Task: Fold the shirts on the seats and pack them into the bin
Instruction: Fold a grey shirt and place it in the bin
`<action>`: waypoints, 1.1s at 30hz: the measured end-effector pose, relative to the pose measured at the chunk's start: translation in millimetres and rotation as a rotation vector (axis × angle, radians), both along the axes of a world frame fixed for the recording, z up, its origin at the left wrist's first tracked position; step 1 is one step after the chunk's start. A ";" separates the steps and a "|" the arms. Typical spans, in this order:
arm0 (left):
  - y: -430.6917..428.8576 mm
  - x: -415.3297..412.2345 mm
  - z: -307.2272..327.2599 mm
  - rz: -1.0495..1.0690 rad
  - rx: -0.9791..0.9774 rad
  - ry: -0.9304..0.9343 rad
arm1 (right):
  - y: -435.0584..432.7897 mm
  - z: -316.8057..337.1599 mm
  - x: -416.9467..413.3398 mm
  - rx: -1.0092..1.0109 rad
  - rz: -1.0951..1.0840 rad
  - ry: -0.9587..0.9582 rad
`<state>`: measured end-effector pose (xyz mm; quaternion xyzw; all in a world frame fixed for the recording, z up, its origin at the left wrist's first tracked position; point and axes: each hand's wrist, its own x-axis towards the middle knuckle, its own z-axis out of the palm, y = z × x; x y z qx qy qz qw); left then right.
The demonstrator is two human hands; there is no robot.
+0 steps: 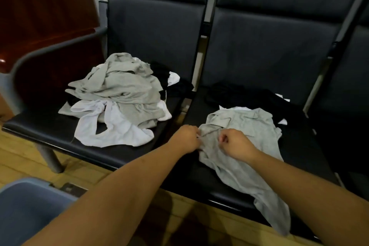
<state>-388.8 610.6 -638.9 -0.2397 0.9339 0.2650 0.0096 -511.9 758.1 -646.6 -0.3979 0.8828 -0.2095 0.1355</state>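
Hands gripping grey shirt on right seat

Left hand (186, 139) and right hand (235, 145) are both clenched on the grey shirt (249, 124), each pinching a bunch of cloth at its near-left part, the two fists close together. The shirt lies crumpled on the right seat (303, 146), and one end trails over the seat's near edge toward the floor (20, 158). Behind it, farther back on the same seat, lies a black garment (259, 96). White cloth shows at the edges of both, though it is not clear whether this is a separate shirt.

The left seat (36, 126) carries an unfolded pile (119, 90) of grey, white and black shirts, well apart from the hands. A white piece spreads toward that seat's near edge.

The bin (26, 211), blue-grey, stands on the wooden floor at near left, beside the left forearm. Only part of it is in frame, and what shows of its inside holds no shirts. A dark red wooden cabinet (46, 16) stands at far left.
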 end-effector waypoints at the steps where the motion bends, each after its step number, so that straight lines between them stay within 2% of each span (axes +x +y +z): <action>1: 2.5 -0.5 2.1 0.033 0.015 0.059 | 3.9 4.1 0.5 -0.034 -0.003 -0.034; 3: 6.7 -0.8 17.3 0.075 0.087 0.223 | 10.2 18.4 -1.1 -0.166 -0.023 -0.089; 5: 12.2 -0.5 41.1 0.107 0.163 0.410 | 18.1 42.1 -2.5 -0.402 -0.095 -0.206; 7: 17.1 -0.2 67.3 0.164 0.321 0.612 | 27.5 71.7 -2.8 -0.633 -0.134 -0.315; 9: 24.4 0.9 93.2 0.178 0.486 0.753 | 39.9 99.3 -1.0 -0.758 -0.118 -0.332; 11: 33.9 1.5 116.7 0.109 0.495 0.794 | 53.2 118.8 2.8 -0.785 -0.063 -0.325; 13: 45.4 2.4 129.7 0.008 0.451 0.752 | 61.1 129.2 8.6 -0.723 0.062 -0.376; 16: 59.6 5.0 128.1 -0.144 0.495 0.643 | 68.3 135.8 20.3 -0.416 0.171 -0.467; 18: 63.2 10.7 121.8 -0.206 0.458 0.595 | 71.9 132.2 24.1 -0.234 0.193 -0.435; 19: 62.5 13.8 119.5 -0.231 0.440 0.570 | 74.1 129.7 21.9 -0.231 0.193 -0.422; 21: 57.7 20.7 117.3 -0.260 0.438 0.461 | 80.7 127.1 15.6 -0.367 0.171 -0.437; 24: 38.1 30.8 106.6 -0.270 0.324 0.117 | 89.4 127.2 3.2 -0.683 0.065 -0.561; 26: 26.5 36.7 98.3 -0.265 0.346 0.033 | 93.4 132.1 -3.0 -0.832 -0.042 -0.666; 27: 21.6 38.3 96.1 -0.245 0.466 0.101 | 95.4 133.8 -6.7 -0.874 -0.086 -0.707; 30: 8.8 37.9 100.5 -0.095 1.068 0.549 | 104.0 135.6 -21.2 -0.867 -0.135 -0.733; 31: 7.1 37.3 104.9 -0.077 1.168 0.661 | 106.9 135.5 -25.2 -0.801 -0.109 -0.688; 33: 11.3 35.4 112.8 -0.035 1.201 0.787 | 110.7 136.3 -30.9 -0.559 -0.028 -0.530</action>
